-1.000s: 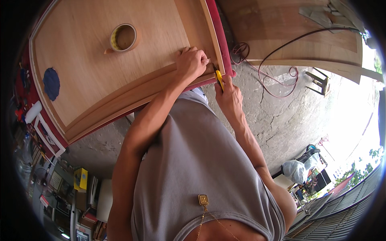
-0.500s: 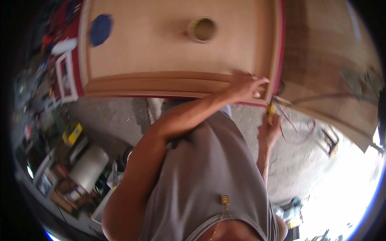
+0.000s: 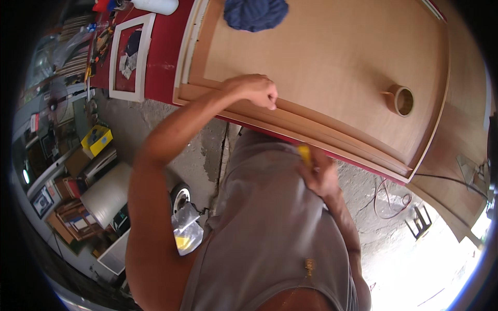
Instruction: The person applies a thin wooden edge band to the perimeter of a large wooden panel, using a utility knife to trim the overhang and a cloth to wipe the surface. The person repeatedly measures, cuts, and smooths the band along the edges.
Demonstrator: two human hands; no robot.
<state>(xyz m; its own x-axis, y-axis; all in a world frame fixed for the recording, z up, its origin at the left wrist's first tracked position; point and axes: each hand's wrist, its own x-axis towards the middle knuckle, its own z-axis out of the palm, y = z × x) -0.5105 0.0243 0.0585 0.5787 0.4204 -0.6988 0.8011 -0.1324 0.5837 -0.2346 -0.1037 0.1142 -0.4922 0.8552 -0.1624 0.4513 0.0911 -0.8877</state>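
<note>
Clock: 12 at top of view.

Left hand (image 3: 254,92): over the near rail (image 3: 332,136) of a framed wooden panel (image 3: 321,62); fingers curled inward, tips hidden. Cannot tell whether it touches the rail or pinches anything.
Right hand (image 3: 322,176): at 5 o'clock from the left, clamped on a yellow-handled tool (image 3: 304,153), just outside the panel's near edge, in front of the grey shirt. Hands well apart.

Step (judged): work along the near rail, left hand at it, tool held clear. Next move probably calls for a steady left hand, with the tool kept away from torso and fingers.

Orientation: tool blurred; its visible yellow end points to about 11 o'clock, long axis 11–5. Blade not made out. Near rail runs roughly 10–4; far side of panel out of view.

Around: panel on red table (image 3: 166,67); tape roll (image 3: 398,101) on it at 3 o'clock from the left hand, blue cloth (image 3: 256,13) at 12.
</note>
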